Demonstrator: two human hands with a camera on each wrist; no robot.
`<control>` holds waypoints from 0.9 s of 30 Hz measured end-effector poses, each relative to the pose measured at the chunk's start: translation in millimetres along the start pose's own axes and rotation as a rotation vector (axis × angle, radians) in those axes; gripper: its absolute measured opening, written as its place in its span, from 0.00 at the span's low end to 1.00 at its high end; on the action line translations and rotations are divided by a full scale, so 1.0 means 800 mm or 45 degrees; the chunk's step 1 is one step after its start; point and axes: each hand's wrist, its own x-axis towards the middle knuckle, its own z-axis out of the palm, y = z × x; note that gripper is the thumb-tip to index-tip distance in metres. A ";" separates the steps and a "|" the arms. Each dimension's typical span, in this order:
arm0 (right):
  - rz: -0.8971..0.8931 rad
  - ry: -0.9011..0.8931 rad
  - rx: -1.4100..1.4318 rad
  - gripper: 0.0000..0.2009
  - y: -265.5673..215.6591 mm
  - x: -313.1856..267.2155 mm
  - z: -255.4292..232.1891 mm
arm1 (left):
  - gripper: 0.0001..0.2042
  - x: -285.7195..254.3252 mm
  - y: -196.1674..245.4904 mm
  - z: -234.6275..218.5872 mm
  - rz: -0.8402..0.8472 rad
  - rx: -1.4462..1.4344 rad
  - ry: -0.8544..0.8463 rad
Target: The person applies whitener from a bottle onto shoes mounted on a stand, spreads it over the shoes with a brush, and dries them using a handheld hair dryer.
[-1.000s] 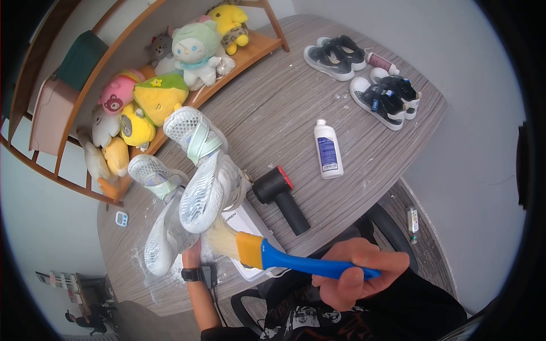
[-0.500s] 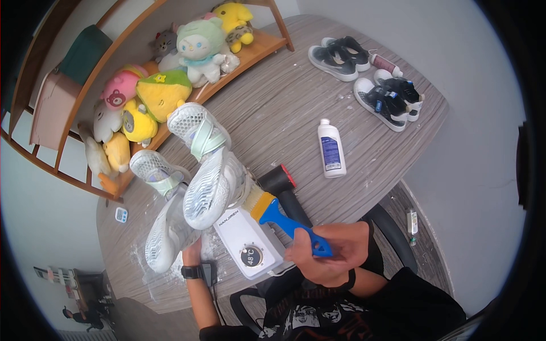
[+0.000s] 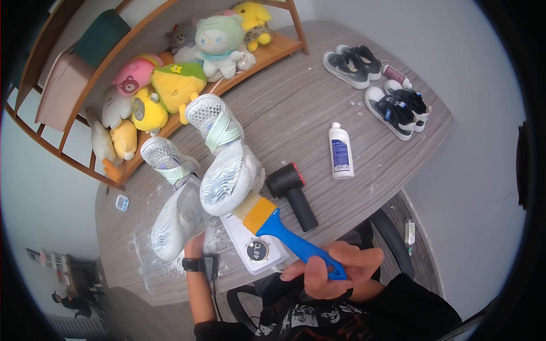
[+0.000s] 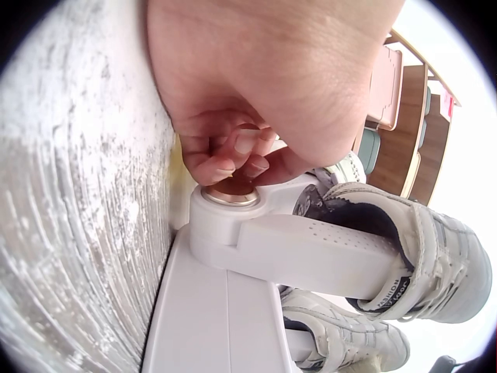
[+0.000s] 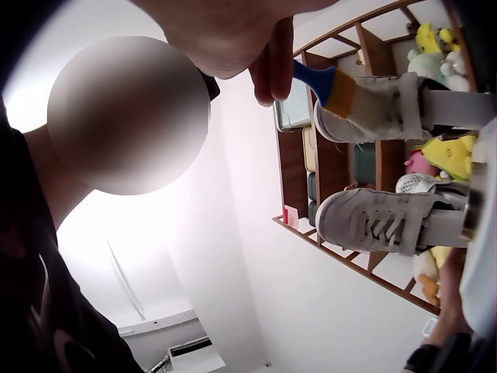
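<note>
My right hand grips a blue-handled paintbrush with a yellow ferrule. Its pale bristles lie along the side of a whitish-grey shoe, whose sole faces the head camera. That shoe and another shoe are slipped over the arms of a white shoe dryer; its round dial reads 48°C. Behind hang shoes with mint straps. My left hand curls its fingers on the dryer, right at a copper-coloured ring; the shoes mostly hide this hand in the head view.
A black handheld blower lies right of the dryer, with a white bottle beyond. Dark shoes and a small bottle are at the far right. Plush toys fill a wooden shelf. White residue marks the table.
My right hand has brought the brush from in front of the dryer in to the shoe's side, then lower along it. The left hand stays at the dryer. The head view has shifted slightly.
</note>
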 end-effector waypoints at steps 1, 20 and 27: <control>-0.096 0.005 -0.157 0.12 0.001 -0.008 -0.002 | 0.16 -0.001 0.000 0.000 0.001 0.004 -0.004; 0.467 0.760 0.606 0.28 -0.084 0.035 0.011 | 0.17 -0.004 -0.035 0.024 0.068 -0.027 -0.008; 0.280 -0.107 0.768 0.16 -0.027 0.000 0.018 | 0.17 0.016 -0.001 0.019 0.071 -0.198 -0.057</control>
